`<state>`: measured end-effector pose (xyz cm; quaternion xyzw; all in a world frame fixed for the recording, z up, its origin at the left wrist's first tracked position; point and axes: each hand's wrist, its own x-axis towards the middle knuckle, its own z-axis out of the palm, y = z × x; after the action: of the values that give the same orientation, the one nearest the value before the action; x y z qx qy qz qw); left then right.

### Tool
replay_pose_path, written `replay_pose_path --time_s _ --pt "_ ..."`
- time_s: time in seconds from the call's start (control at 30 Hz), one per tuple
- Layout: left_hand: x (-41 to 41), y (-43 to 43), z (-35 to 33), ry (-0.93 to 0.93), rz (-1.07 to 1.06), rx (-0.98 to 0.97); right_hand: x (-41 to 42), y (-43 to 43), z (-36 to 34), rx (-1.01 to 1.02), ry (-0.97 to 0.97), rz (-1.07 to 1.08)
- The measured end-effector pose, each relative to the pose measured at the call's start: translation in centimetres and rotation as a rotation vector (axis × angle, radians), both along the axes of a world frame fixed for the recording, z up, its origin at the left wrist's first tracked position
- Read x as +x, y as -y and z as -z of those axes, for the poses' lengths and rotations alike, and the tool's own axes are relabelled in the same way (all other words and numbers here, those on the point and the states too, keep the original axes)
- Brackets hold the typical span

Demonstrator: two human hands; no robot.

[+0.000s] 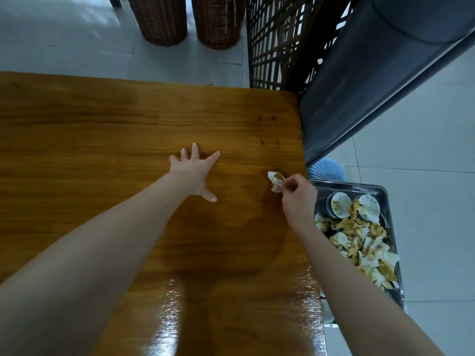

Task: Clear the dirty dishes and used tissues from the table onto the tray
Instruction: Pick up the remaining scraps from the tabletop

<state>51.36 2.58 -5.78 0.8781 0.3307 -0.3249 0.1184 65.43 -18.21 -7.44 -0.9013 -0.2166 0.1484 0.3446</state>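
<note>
Head camera, looking down: metal tray (379, 192) sits lower than the wooden table (102, 124), just off its right edge, probably so that rubbish can go straight over the edge into it. At the tray's far end 2 dirty bowls (340, 208) stand side by side. A heap of used tissues (359, 242) stained orange-brown fills the middle and near part.

Just left of the tray, on the table's edge strip, the right hand (298, 199) pinches 1 crumpled tissue (276, 182) between thumb and curled fingertips. The tissue is white with the same orange-brown stain. Whether it touches the wood or hangs just above it, I cannot tell. A fingertip pinch like this suits a soiled scrap, as it keeps the palm clean.

Well left of the tray, the left hand (194, 173) lies flat on the table with fingers spread and straight, and it holds nothing. It looks like a brace for the lean across the table.

Beyond the tissue, further from the tray's near end, a few small reddish stains (267, 129) mark the wood. No other dish or tissue shows on the table, so the clearing seems nearly done, and this tissue needs only a short carry right into the tray.

Past the table's far edge stand 2 wicker baskets (160, 19) and a dark lattice screen (277, 42); a grey padded bench (372, 86) rises behind the tray.
</note>
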Motion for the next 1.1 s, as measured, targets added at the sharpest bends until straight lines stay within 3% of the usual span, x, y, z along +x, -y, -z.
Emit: replay_pose_path --time_s 0.23,0.63,0.77,0.97,1.1 --pt "2.7 -1.7 -1.4 -0.039 -0.033 0.027 2.3 -1.0 0.4 -0.083 -0.045 0.008" --pt "3.7 -2.5 0.4 0.008 -0.13 0.006 -5.6 0.5 0.9 -0.044 -0.099 -0.147" --pt "3.6 -2.6 1.3 0.015 -0.152 0.015 -2.8 -4.0 1.3 -0.021 0.023 -0.189" --pt "3.8 -2.5 2.0 0.019 -0.194 0.026 5.3 -12.2 1.2 -0.008 0.039 -0.11" --pt "3.9 -2.5 1.8 0.0 -0.184 0.029 6.2 -12.8 1.3 -0.013 0.062 -0.13"
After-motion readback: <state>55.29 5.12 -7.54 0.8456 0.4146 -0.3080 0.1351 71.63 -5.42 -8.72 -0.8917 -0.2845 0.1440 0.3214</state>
